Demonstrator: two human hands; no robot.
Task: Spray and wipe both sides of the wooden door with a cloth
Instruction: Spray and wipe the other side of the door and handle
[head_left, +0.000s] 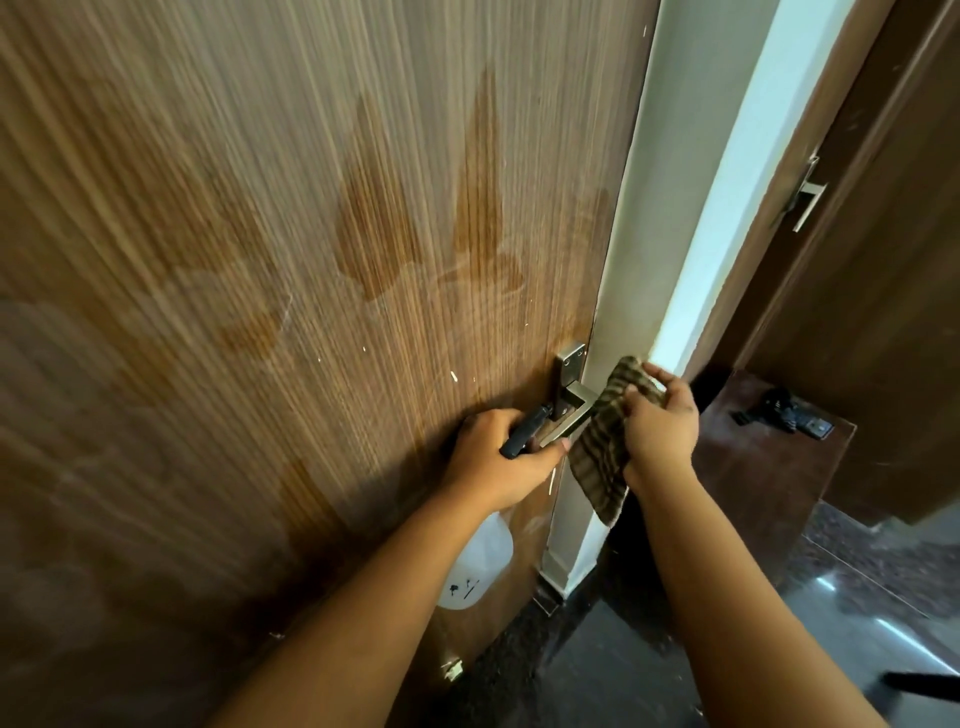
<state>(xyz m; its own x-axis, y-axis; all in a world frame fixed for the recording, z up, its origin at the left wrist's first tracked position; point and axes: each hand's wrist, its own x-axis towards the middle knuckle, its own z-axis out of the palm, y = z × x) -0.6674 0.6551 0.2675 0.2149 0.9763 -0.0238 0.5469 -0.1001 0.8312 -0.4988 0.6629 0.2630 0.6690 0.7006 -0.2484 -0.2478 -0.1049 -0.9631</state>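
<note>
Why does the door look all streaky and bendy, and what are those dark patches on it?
Head view: the door is smeared by motion blur and its edges bow from the wide-angle lens; the dark patches look like wet spray marks; the left hand casts a shadow on the wood; the right hand and cloth are sharper.

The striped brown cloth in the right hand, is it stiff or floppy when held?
The striped brown cloth is probably floppy: its lower part hangs limp below the right hand. It seems light, since a few fingers pinch it. It likely folds easily; it bends over the metal door handle.
</note>
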